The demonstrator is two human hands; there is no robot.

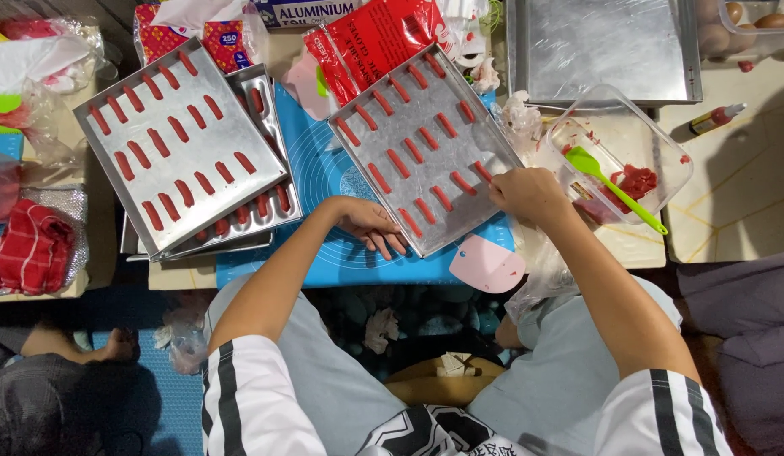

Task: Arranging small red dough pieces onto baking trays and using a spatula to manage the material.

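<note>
A metal baking tray [459, 181] lies tilted on a blue silicone mat [320, 169], covered with several short red piped strips [398, 162]. My left hand [371, 225] rests flat at the tray's near corner, fingers spread on the mat and touching the tray's edge. My right hand [527, 192] is closed at the tray's right edge, gripping what looks like a clear piping bag [535, 262] that trails down off the table; its tip is hidden by the hand.
Stacked trays [168, 139] full of red strips sit to the left. A clear container [662, 143] with red batter and a green spatula [616, 187] stands right. A pink scraper [486, 264] lies at the mat's front edge. An empty tray [603, 51] and red packets [379, 38] are behind.
</note>
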